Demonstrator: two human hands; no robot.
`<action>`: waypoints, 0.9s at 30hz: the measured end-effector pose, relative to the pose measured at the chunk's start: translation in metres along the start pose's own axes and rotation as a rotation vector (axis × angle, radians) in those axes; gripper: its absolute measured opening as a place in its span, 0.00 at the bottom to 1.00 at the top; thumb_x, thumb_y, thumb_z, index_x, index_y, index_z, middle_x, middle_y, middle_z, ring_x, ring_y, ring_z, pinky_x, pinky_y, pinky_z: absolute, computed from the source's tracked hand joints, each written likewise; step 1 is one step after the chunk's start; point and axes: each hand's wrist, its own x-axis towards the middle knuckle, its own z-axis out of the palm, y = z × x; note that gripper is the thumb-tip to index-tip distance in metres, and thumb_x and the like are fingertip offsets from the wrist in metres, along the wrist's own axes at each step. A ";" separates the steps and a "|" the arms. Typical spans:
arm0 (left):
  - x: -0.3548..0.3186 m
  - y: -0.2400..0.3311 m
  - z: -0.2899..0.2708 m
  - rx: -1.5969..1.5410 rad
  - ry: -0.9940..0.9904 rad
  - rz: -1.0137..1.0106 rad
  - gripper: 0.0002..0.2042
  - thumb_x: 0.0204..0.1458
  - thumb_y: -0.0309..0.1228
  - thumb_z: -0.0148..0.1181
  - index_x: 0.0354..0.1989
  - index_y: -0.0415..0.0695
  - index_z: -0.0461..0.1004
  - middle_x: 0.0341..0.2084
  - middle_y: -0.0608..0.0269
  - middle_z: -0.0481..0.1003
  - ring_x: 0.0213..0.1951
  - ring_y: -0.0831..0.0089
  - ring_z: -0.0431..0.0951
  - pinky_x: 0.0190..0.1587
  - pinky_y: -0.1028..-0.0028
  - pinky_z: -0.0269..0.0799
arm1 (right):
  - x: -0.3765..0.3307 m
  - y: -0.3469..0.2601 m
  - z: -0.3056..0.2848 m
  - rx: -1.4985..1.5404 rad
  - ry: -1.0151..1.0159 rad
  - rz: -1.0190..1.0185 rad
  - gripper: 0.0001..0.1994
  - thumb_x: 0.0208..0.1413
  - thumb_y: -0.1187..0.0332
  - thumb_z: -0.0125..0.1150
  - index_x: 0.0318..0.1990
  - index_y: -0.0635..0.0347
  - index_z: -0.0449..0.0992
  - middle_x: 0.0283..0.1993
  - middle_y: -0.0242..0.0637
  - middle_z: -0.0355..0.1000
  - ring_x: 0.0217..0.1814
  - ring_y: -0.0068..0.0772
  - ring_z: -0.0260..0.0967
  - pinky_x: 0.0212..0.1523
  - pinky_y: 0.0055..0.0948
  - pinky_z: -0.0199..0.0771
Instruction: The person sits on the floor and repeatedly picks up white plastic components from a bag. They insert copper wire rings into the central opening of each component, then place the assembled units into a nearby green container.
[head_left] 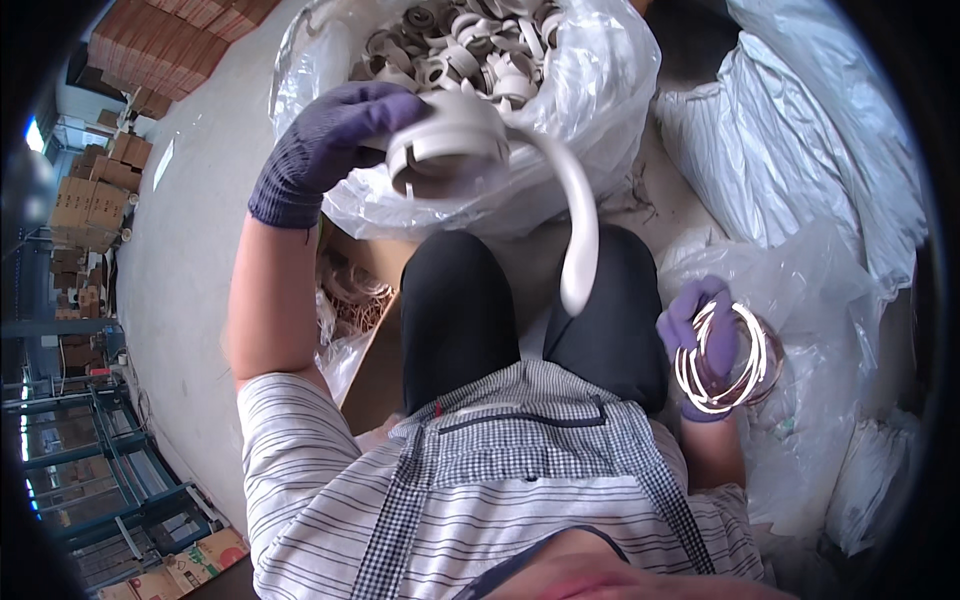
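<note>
My left hand (335, 140), in a purple knitted glove, is raised over the near side of a plastic bag and closed on a beige plastic ring with a long curved handle (455, 135). The ring's open side is tilted toward me, and its handle hangs down to the right over my knee. At the right, my right hand (690, 310), gloved in purple too, is closed around a bunch of thin metal rings (757, 350), some bright and some copper-coloured. These rings hang loosely about its fingers.
A clear plastic bag (610, 75) full of similar beige parts stands before my knees. Beside my left leg is a cardboard box (375, 355) with copper-coloured rings (370, 305). White sacks (750, 130) and clear sheeting (810, 320) lie to the right. Stacked cartons (90, 200) stand far left.
</note>
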 end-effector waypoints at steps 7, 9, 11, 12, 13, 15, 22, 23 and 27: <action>0.045 -0.104 0.165 0.422 -0.761 0.456 0.25 0.55 0.48 0.70 0.54 0.43 0.78 0.38 0.62 0.81 0.39 0.76 0.80 0.45 0.74 0.77 | -0.002 -0.012 0.054 -0.683 -0.093 0.096 0.21 0.71 0.57 0.50 0.45 0.72 0.76 0.21 0.31 0.66 0.23 0.20 0.63 0.27 0.23 0.63; 0.044 -0.102 0.187 0.564 -0.632 0.485 0.24 0.58 0.44 0.68 0.59 0.46 0.76 0.42 0.62 0.82 0.44 0.72 0.82 0.52 0.70 0.78 | -0.010 -0.008 0.038 -0.698 -0.092 0.106 0.17 0.72 0.63 0.48 0.49 0.72 0.75 0.28 0.33 0.70 0.25 0.21 0.66 0.28 0.21 0.66; 0.009 -0.072 0.200 0.293 -0.354 -0.036 0.27 0.57 0.43 0.68 0.62 0.45 0.73 0.44 0.61 0.82 0.46 0.68 0.82 0.54 0.67 0.77 | -0.019 -0.012 0.020 -0.588 -0.108 0.129 0.16 0.73 0.67 0.48 0.56 0.73 0.74 0.40 0.39 0.78 0.30 0.22 0.73 0.30 0.17 0.73; -0.009 -0.072 0.194 0.062 -0.343 0.013 0.30 0.57 0.44 0.68 0.65 0.42 0.71 0.53 0.55 0.78 0.55 0.65 0.78 0.61 0.66 0.72 | -0.022 -0.019 0.036 -0.773 -0.054 0.143 0.16 0.73 0.66 0.47 0.55 0.70 0.75 0.43 0.39 0.77 0.30 0.22 0.73 0.31 0.18 0.72; -0.016 -0.085 0.192 0.131 -0.277 0.319 0.36 0.51 0.53 0.70 0.64 0.43 0.72 0.60 0.48 0.72 0.61 0.53 0.73 0.64 0.60 0.69 | -0.025 -0.023 0.047 -0.894 -0.040 0.116 0.16 0.72 0.65 0.47 0.54 0.68 0.76 0.45 0.38 0.77 0.31 0.22 0.73 0.31 0.20 0.72; -0.048 -0.085 0.196 0.541 -0.270 0.531 0.48 0.44 0.58 0.75 0.70 0.43 0.64 0.66 0.44 0.64 0.65 0.44 0.67 0.68 0.51 0.63 | -0.027 -0.021 0.055 -0.950 -0.021 0.081 0.16 0.70 0.64 0.49 0.53 0.64 0.78 0.48 0.36 0.76 0.34 0.22 0.74 0.34 0.22 0.72; -0.050 -0.085 0.249 0.720 0.090 0.453 0.51 0.32 0.41 0.81 0.71 0.45 0.63 0.60 0.47 0.67 0.57 0.48 0.71 0.61 0.54 0.70 | -0.019 -0.017 0.010 -0.758 -0.075 0.094 0.19 0.71 0.63 0.52 0.63 0.65 0.70 0.53 0.38 0.76 0.48 0.27 0.77 0.48 0.26 0.81; -0.045 -0.079 0.252 0.747 0.087 0.431 0.51 0.33 0.42 0.81 0.71 0.46 0.63 0.60 0.47 0.67 0.58 0.48 0.71 0.61 0.55 0.69 | -0.024 -0.011 -0.013 -0.489 -0.132 0.113 0.21 0.72 0.63 0.51 0.67 0.65 0.66 0.59 0.40 0.72 0.55 0.29 0.74 0.54 0.27 0.79; -0.035 -0.075 0.252 0.715 -0.046 0.478 0.51 0.36 0.44 0.80 0.72 0.44 0.61 0.63 0.47 0.66 0.62 0.48 0.69 0.65 0.54 0.66 | -0.037 -0.009 -0.063 -0.228 -0.208 0.149 0.26 0.75 0.63 0.48 0.74 0.66 0.56 0.72 0.47 0.63 0.69 0.36 0.67 0.68 0.32 0.72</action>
